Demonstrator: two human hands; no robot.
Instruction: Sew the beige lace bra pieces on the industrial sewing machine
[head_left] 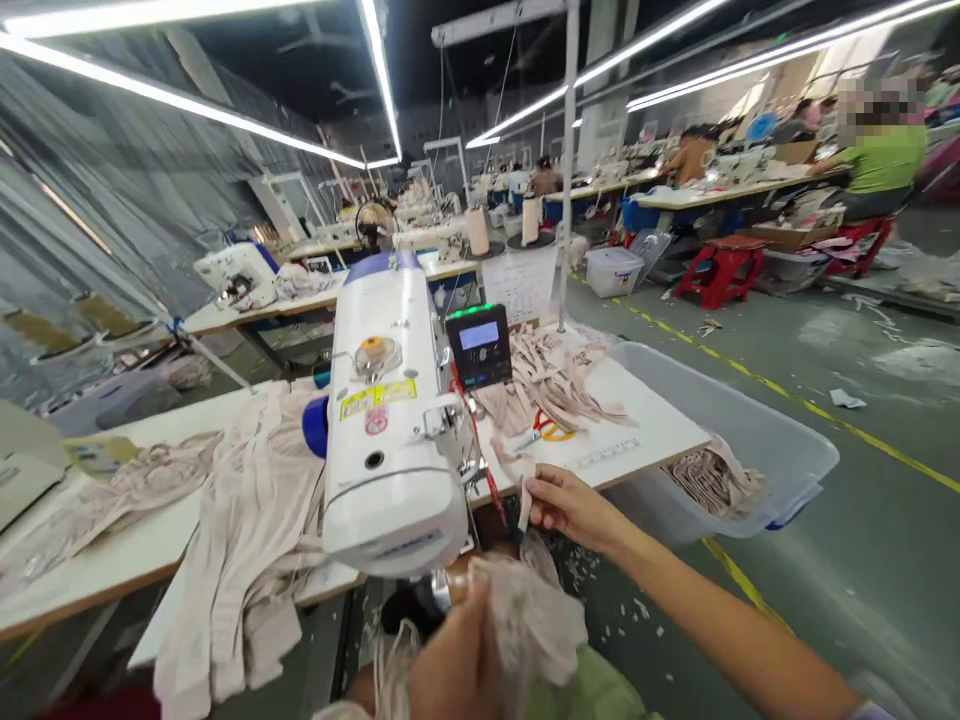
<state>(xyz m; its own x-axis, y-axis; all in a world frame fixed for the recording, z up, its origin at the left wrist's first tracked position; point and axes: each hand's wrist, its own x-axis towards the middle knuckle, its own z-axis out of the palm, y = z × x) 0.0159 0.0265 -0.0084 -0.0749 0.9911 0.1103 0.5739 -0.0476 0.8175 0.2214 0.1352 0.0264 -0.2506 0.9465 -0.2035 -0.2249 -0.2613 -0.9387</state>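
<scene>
Low in front of the sewing machine (397,430), my left hand (454,655) is closed around a bunched piece of thin beige fabric (536,625). The near edge of that hand is blurred. My right hand (570,508) pinches a narrow beige fabric strip (525,500) by the table's front edge, right of the machine head. Just beyond it lie scissors with red and yellow handles (553,427). A heap of loose beige strips (551,375) covers the table behind them. The needle area is mostly hidden by the machine head.
Long beige fabric pieces (240,530) hang over the table's left front edge. A clear plastic bin (802,455) holding folded beige fabric stands at the right. A control panel (480,340) and thread cones (478,232) rise behind the machine. A red stool (724,270) and seated people are farther off.
</scene>
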